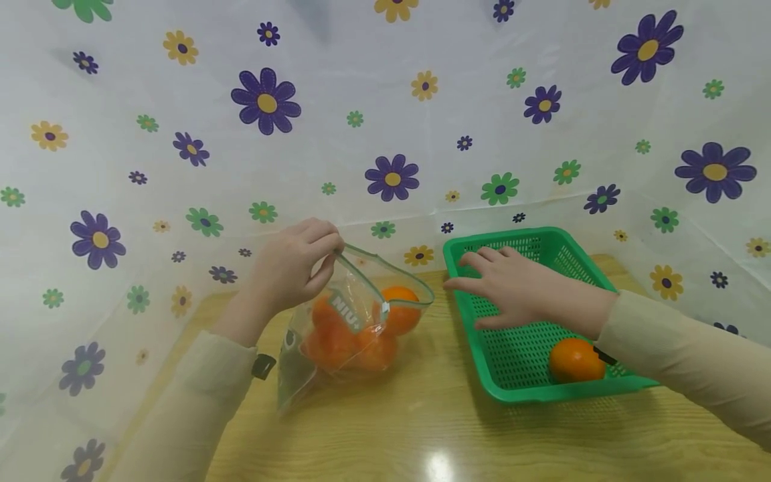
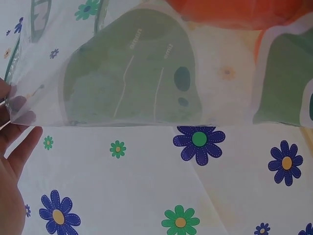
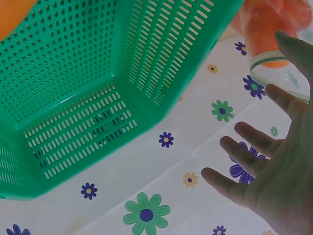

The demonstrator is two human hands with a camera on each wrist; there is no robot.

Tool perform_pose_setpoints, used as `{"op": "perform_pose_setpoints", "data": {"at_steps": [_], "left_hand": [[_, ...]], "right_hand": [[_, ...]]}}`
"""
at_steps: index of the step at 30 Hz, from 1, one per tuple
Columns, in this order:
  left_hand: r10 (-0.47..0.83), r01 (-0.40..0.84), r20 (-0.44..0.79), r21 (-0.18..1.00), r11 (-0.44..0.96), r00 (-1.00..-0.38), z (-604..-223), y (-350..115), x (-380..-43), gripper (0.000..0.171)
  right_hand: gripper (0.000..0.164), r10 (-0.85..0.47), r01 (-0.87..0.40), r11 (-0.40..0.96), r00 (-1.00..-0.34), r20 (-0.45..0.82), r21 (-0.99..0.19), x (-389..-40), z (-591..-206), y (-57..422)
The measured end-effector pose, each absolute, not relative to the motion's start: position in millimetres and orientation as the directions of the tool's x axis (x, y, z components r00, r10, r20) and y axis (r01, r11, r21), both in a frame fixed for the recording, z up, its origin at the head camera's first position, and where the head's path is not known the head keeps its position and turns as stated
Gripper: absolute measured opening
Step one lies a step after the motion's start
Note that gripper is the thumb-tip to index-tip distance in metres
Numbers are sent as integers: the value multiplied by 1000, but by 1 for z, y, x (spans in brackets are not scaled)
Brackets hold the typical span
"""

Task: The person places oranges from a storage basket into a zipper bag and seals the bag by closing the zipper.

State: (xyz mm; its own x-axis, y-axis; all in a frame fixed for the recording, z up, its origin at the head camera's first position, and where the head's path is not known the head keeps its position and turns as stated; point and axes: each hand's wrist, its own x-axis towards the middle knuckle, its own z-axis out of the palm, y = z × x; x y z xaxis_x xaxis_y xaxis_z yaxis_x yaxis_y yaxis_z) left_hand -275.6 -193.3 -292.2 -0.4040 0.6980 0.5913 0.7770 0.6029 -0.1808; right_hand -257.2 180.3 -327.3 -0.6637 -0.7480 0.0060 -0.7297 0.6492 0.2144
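Clear zip bag (image 1: 346, 314), its top edge pinched between the thumb and curled fingers of the left hand (image 1: 292, 261), stands on the table to the left of the green basket. Fingers of the right hand (image 1: 512, 284) are spread well apart, thumb away from the rest, with nothing held; they reach over the basket's left side and point towards the bag.

From the left fingertips the bag's mouth gapes in a long loop towards the basket, its grey-green zip band carrying a small pale slider (image 1: 385, 307). Inside the bag several oranges (image 1: 401, 321) sit bunched together at the bottom (they overlap behind the printed plastic, so the exact count cannot be told). Green printing covers part of the bag's side in the left wrist view.

Beneath the right hand and forearm, the perforated green basket (image 1: 518, 396) holds one visible orange (image 1: 572, 361), lying on its floor near the side closest to the person, just beside the right wrist's black strap (image 1: 605, 355).

Farther out come cream sleeves (image 1: 199, 388), another black strap (image 1: 263, 366) on the left wrist, the wooden table (image 1: 391, 435), and a white sheet (image 1: 337, 87) patterned with purple, yellow and green flowers.
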Motion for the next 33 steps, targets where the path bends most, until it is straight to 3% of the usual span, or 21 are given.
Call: {"op": "perform_pose_setpoints", "data": {"at_steps": [33], "left_hand": [[690, 780, 610, -178, 599, -390, -297, -192, -280, 11]], "right_hand": [[100, -676, -670, 728, -737, -9, 144, -237, -344, 232]]}}
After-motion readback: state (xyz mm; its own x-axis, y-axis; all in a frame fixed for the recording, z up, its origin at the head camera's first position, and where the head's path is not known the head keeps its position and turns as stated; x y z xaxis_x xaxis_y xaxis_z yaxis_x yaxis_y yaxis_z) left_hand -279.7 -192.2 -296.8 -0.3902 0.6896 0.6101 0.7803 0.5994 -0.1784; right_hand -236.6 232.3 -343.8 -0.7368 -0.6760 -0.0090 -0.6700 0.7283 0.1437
